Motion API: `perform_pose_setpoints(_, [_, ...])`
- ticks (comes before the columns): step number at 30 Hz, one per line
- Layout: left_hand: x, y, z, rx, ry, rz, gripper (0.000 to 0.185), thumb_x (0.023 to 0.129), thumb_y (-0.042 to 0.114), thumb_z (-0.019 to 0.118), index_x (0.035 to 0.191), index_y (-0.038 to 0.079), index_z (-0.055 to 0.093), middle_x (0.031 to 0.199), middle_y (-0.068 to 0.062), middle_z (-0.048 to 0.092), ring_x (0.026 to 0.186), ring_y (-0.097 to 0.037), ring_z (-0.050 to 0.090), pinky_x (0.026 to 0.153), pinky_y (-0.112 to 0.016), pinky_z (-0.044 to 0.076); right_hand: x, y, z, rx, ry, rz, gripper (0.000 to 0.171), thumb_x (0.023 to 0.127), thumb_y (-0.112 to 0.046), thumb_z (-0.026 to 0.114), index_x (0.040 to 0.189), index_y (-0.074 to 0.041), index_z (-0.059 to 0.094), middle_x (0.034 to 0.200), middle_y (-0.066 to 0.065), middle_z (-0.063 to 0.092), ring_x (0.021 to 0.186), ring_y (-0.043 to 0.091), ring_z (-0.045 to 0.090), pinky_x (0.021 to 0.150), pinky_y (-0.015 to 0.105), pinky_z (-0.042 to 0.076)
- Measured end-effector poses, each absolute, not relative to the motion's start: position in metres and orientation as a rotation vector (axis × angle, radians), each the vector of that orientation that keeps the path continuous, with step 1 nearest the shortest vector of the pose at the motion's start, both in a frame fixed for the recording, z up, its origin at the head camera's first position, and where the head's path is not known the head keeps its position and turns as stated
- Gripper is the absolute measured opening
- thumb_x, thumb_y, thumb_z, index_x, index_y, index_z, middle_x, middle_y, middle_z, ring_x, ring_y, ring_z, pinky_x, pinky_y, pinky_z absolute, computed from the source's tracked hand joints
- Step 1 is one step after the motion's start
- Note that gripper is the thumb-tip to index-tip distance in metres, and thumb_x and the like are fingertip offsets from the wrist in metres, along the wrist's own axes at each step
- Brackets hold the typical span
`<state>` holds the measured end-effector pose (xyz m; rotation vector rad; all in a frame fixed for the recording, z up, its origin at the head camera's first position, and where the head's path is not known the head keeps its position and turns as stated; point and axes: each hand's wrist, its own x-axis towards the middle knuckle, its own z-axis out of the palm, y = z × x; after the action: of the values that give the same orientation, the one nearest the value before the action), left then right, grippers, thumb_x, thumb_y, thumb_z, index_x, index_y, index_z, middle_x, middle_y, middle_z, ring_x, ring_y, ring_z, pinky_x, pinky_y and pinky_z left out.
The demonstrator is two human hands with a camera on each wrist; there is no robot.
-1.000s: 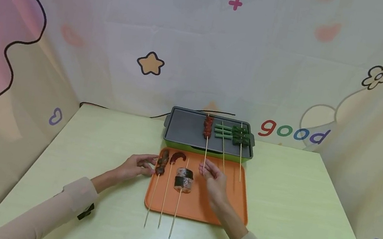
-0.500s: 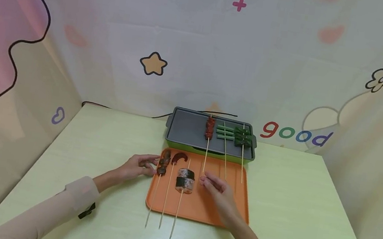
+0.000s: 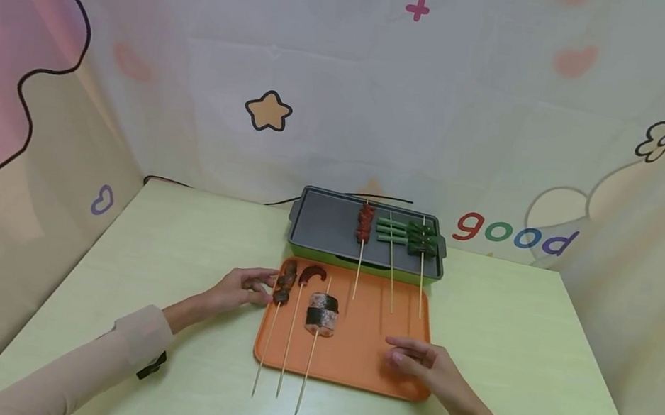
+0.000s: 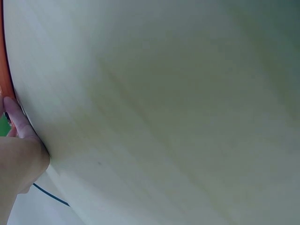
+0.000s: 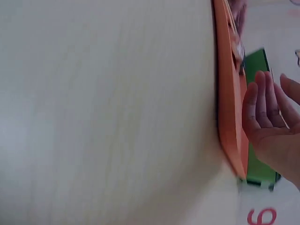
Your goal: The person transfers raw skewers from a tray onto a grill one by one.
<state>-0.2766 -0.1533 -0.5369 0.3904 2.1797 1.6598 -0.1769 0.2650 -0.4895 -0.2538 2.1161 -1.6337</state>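
My left hand point(image 3: 239, 292) grips the left rim of the orange tray point(image 3: 356, 372), next to a skewer of dark brown pieces point(image 3: 284, 283). The thumb point(image 4: 18, 117) lies along the tray's outer wall in the left wrist view. My right hand point(image 3: 433, 374) hovers over the tray's front right part, fingers loosely bent and holding nothing. A red meat skewer point(image 3: 365, 224) lies on the grey grill point(image 3: 323, 224), its stick reaching over the tray. Right of it on the grill lie a green stalk skewer point(image 3: 392, 231) and a leafy green skewer point(image 3: 422, 239).
Also on the tray are a skewer with a dark red curled piece point(image 3: 312, 275) and a thick black-and-white banded skewer point(image 3: 322, 314). Their sticks stick out past the tray's front edge. A printed curtain point(image 3: 339, 79) stands behind the pale table point(image 3: 201, 224).
My right hand lets go of the red meat skewer's stick and draws back toward the front right. The skewer stays on the grill. My left hand keeps its place at the tray.
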Motion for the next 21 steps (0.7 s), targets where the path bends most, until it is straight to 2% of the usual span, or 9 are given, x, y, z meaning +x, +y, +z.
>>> perform_pose_setpoints(3, [-0.277, -0.152, -0.535, 0.381, 2.191, 1.644, 0.057, 0.097, 0.004, 0.067, 0.15, -0.001, 0.048, 0.133, -0.026, 0.06, 0.094, -0.003, 0.066, 0.082, -0.016, 0.051, -0.181, 0.289, -0.488, -0.267, 2.175, -1.616, 0.052, 0.103, -0.023, 0.062, 0.143, 0.009, 0.052, 0.138, 0.023, 0.064, 0.11, 0.0, 0.067, 0.094, 0.019, 0.056])
perform_pose_setpoints(10, [-0.278, -0.151, -0.535, 0.37, 2.208, 1.634, 0.057, 0.097, 0.004, 0.067, 0.15, -0.002, 0.047, 0.134, -0.027, 0.06, 0.096, -0.005, 0.066, 0.082, -0.016, 0.051, -0.194, 0.332, -0.499, -0.2, 2.235, -1.664, 0.052, 0.105, -0.02, 0.059, 0.144, 0.012, 0.048, 0.122, -0.002, 0.073, 0.104, 0.003, 0.07, 0.089, 0.022, 0.059])
perform_pose_setpoints(13, [-0.278, -0.15, -0.536, 0.369, 2.213, 1.63, 0.057, 0.097, 0.005, 0.067, 0.15, -0.002, 0.048, 0.134, -0.027, 0.06, 0.096, -0.006, 0.066, 0.082, -0.016, 0.05, -0.199, 0.341, -0.507, -0.126, 2.238, -1.695, 0.053, 0.105, -0.02, 0.059, 0.146, 0.011, 0.047, 0.117, -0.007, 0.073, 0.1, 0.002, 0.069, 0.088, 0.02, 0.059])
perform_pose_setpoints(17, [-0.278, -0.15, -0.536, 0.365, 2.209, 1.637, 0.056, 0.097, 0.003, 0.067, 0.15, -0.002, 0.048, 0.134, -0.028, 0.059, 0.094, -0.004, 0.065, 0.081, -0.016, 0.05, -0.205, 0.345, -0.516, -0.088, 2.2, -1.741, 0.056, 0.104, -0.018, 0.061, 0.149, 0.009, 0.044, 0.124, -0.001, 0.072, 0.103, 0.001, 0.069, 0.091, 0.021, 0.059])
perform_pose_setpoints(21, [-0.277, -0.151, -0.535, 0.368, 2.207, 1.65, 0.056, 0.096, 0.001, 0.067, 0.149, -0.004, 0.048, 0.133, -0.029, 0.059, 0.092, -0.001, 0.065, 0.08, -0.015, 0.051, -0.212, 0.345, -0.518, -0.124, 2.19, -1.702, 0.06, 0.103, -0.019, 0.062, 0.151, 0.009, 0.041, 0.137, 0.014, 0.066, 0.107, 0.002, 0.07, 0.092, 0.024, 0.059])
